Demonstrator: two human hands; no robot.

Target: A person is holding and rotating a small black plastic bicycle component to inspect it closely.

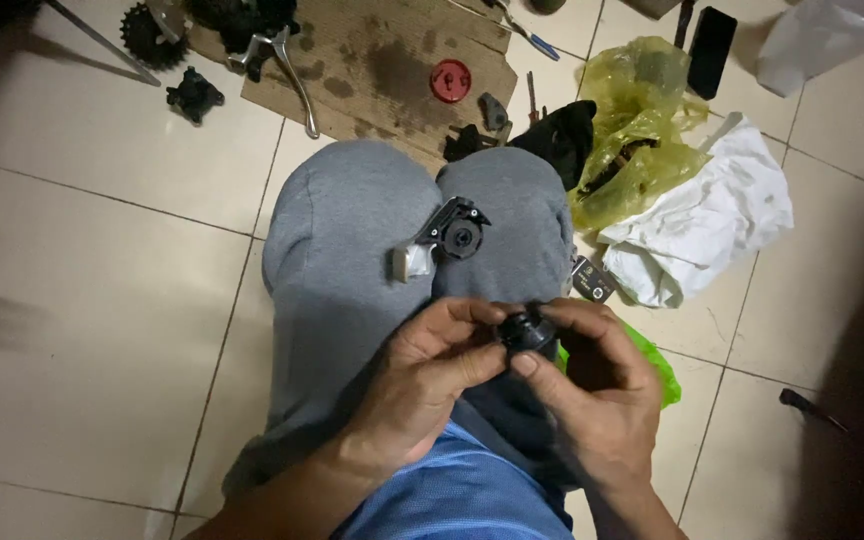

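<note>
Both hands meet over my lap on a small round black part (527, 331). My left hand (422, 385) pinches it from the left with thumb and fingertips. My right hand (592, 385) grips it from the right and from below. A black shifter housing with a silver lever (444, 236) rests between my grey-clad knees (352, 230), just beyond the hands. Most of the small black part is hidden by my fingers.
Stained cardboard (392, 60) lies ahead with a red cap (450, 80), a brake lever (287, 60) and a black cog (150, 36). Yellow plastic bag (642, 130), white cloth (702, 220) and a green bag (657, 365) sit to the right on the tiled floor.
</note>
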